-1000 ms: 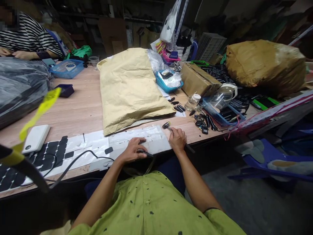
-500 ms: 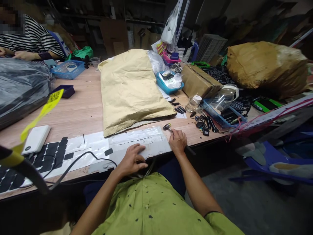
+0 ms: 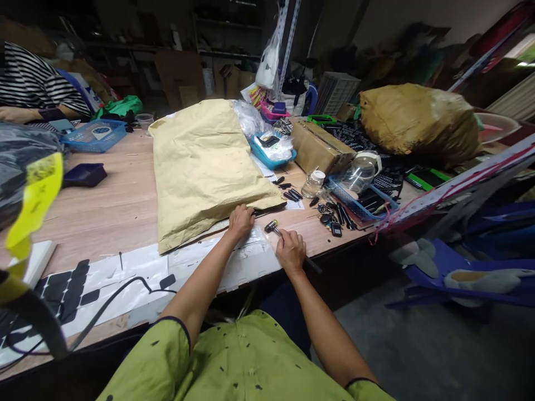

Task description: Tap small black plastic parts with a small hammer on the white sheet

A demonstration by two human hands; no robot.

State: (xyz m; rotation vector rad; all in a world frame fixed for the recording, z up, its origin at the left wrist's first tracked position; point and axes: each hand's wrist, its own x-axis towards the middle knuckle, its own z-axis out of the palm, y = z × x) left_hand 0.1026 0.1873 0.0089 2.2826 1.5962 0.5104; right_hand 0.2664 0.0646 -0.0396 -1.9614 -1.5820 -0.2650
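A small hammer is held in my right hand at the table's front edge. Its head points away from me, and the dark handle sticks out below the hand. My left hand reaches to the front edge of a large tan paper bag, beside a dark gap there. Its fingers are curled and the tips are hidden, so what they hold cannot be made out. Between me and the bag lies a flat pale board with clear plastic film on it. White sheets with black stickers spread to the left.
A blue basket holding a clear jug stands right, near a glass jar and several black parts. Behind are a cardboard box and a brown sack. A cable crosses the sheets. A person in a striped sleeve sits far left.
My left hand has moved forward from the board's near edge to the bag's front edge. The right hand still holds the hammer in about the same place. The view has turned slightly right.
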